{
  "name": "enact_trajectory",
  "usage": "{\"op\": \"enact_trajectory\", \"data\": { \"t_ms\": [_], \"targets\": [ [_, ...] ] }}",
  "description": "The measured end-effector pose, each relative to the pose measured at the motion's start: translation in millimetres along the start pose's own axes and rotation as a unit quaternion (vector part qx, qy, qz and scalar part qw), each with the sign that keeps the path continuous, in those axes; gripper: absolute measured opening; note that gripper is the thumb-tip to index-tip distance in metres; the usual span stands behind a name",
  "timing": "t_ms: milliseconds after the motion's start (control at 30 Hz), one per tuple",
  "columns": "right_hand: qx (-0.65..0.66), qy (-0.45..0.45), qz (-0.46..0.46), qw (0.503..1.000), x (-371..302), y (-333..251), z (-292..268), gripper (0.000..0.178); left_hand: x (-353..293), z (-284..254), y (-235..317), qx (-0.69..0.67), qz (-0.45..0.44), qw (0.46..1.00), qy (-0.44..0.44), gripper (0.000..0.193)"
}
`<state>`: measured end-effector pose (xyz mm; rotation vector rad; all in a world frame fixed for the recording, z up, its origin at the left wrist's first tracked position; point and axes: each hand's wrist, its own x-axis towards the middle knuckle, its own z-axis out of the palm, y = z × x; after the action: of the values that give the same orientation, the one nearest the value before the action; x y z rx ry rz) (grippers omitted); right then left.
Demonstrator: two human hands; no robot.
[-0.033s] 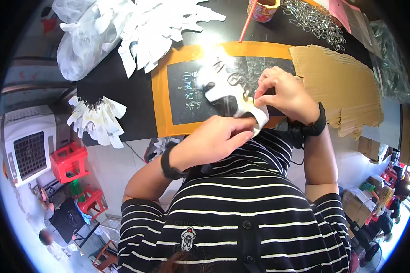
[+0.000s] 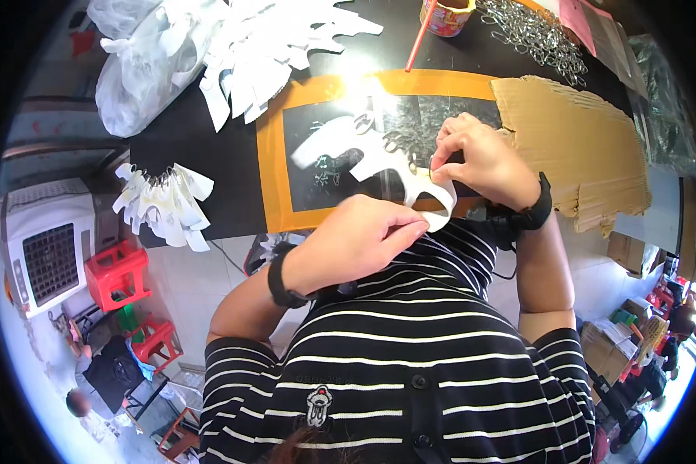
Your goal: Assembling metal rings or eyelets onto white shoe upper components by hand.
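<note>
A white flexible cut-out strip (image 2: 387, 161) with scalloped edges runs across the dark board, and several small metal rings sit along its upper side. Between finger and thumb, my left hand (image 2: 356, 238) pinches the curled near end of this strip. My right hand (image 2: 487, 164) is closed in a pinch at the strip's upper edge, just above that curl; a small yellowish spot shows beside the fingertips. The strip bends into a loop between both hands. What exactly lies under the right fingertips is hidden.
Orange tape (image 2: 274, 182) frames the board, with torn cardboard (image 2: 576, 147) at its right. Metal rings (image 2: 533, 39) lie heaped behind, near a tub (image 2: 447, 17) with a red stick (image 2: 421, 39). White pieces (image 2: 263, 54), a plastic bag (image 2: 139, 77) and a ringed bundle (image 2: 165, 201) are left.
The strip's far part has swung out leftward across the board. My left fingers have shifted slightly and now pinch the near end, while my right hand has barely moved.
</note>
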<state>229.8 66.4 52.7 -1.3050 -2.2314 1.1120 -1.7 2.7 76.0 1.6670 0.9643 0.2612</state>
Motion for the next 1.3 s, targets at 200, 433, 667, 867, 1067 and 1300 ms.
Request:
{"op": "enact_trajectory", "data": {
  "t_ms": [200, 433, 667, 867, 1067, 1300],
  "targets": [
    [-0.095, 0.015, -0.1, 0.99, 0, 2, 13, 0.006, 13, 7, -6, 0.296, 0.302, 0.882, 0.208, 0.028],
    [-0.113, 0.11, -0.173, 0.972, -18, 5, 27, 0.016, 18, 34, -46, 0.403, 0.265, 0.858, 0.176, 0.05],
    [-0.131, 0.145, -0.198, 0.96, -23, 8, 27, 0.017, 19, 41, -53, 0.399, 0.245, 0.862, 0.193, 0.045],
    [-0.131, 0.163, -0.211, 0.955, -26, 9, 31, 0.018, 22, 41, -49, 0.396, 0.238, 0.867, 0.187, 0.045],
    [-0.126, 0.136, -0.177, 0.967, -23, 8, 32, 0.016, 22, 43, -50, 0.403, 0.229, 0.863, 0.202, 0.048],
    [-0.139, 0.086, -0.212, 0.964, -23, 14, 26, 0.017, 22, 45, -52, 0.416, 0.233, 0.856, 0.201, 0.044]
  ]
}}
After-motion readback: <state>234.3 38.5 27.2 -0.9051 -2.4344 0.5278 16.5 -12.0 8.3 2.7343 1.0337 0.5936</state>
